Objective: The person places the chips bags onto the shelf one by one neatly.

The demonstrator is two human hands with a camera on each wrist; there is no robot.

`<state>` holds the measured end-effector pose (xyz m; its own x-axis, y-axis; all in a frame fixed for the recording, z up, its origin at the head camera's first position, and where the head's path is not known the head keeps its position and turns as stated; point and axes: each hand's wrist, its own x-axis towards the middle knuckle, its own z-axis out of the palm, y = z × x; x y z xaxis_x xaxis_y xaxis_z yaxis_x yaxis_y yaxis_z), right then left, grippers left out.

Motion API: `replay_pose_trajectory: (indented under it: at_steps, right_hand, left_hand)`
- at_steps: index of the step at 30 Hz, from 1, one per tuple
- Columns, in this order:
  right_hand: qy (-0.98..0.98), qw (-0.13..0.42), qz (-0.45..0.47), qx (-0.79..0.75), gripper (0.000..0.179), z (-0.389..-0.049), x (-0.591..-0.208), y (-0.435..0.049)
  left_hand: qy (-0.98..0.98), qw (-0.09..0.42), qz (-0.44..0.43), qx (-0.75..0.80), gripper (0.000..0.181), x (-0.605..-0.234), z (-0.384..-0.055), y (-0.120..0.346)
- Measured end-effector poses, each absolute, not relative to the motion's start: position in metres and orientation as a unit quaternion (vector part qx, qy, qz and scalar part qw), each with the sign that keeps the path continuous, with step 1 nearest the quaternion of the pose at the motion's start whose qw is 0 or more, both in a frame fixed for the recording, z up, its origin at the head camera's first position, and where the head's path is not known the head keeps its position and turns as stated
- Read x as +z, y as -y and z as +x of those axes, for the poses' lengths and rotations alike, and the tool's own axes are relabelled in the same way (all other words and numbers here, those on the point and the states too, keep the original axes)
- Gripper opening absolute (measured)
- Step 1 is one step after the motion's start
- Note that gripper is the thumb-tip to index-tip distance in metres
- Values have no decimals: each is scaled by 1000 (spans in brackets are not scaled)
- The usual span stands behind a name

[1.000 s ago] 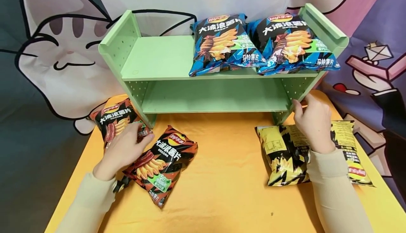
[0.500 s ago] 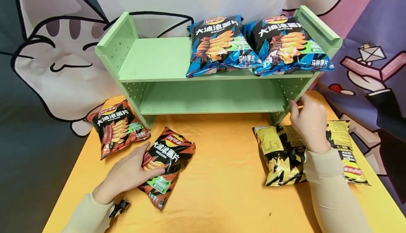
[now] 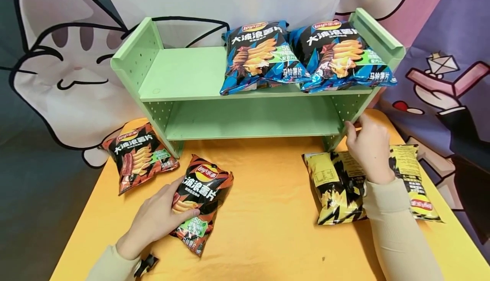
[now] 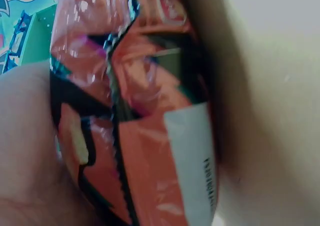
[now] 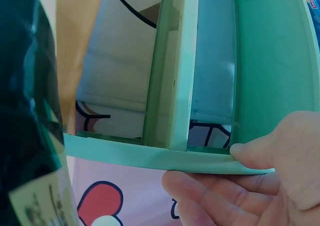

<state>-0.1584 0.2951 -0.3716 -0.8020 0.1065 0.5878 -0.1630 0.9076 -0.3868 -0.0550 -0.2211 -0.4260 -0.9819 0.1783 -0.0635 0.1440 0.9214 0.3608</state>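
Observation:
A red-and-black bag of potato chips point(image 3: 208, 187) lies at the front left of the table, and my left hand point(image 3: 157, 217) grips its left side with the thumb across the front. In the left wrist view the chip bag's back point(image 4: 150, 151) and its zigzag seam fill the middle. My right hand point(image 3: 371, 149) holds the right side panel of the green two-tier shelf point(image 3: 252, 117). Thumb and fingers pinch that side panel point(image 5: 125, 153) from both faces in the right wrist view.
Another red chip bag point(image 3: 141, 157) leans by the shelf's left foot. Two blue chip bags point(image 3: 264, 55) stand on the upper tier, centre and right. Yellow-and-black chip bags point(image 3: 337, 187) lie below my right hand on the orange table point(image 3: 268, 230).
My left hand has moved from over the far-left red bag to the nearer one and gripped it. That bag has shifted slightly. The right hand keeps its hold on the shelf.

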Motion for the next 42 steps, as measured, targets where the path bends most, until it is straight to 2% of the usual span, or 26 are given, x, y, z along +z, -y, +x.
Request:
replay_pose_trajectory:
  at_steps: [10, 20, 27, 31, 42]
  right_hand:
    - [923, 318, 14, 216, 21, -158, -373, -295]
    - [928, 301, 3, 222, 24, -158, -373, -293]
    - [929, 298, 0, 220, 25, -158, -373, -295]
    - [930, 296, -6, 219, 25, -158, -374, -297]
    - [929, 302, -2, 215, 25, -157, -373, -295]
  left_hand:
    - [-966, -84, 97, 223, 75, -429, -44, 217]
    - [-955, -143, 120, 231, 68, -411, -39, 217]
    - [-946, -159, 127, 252, 69, -371, -36, 217]
    - [-938, -188, 134, 260, 72, -344, -39, 217]
    - [-902, -313, 112, 275, 76, -266, -55, 215]
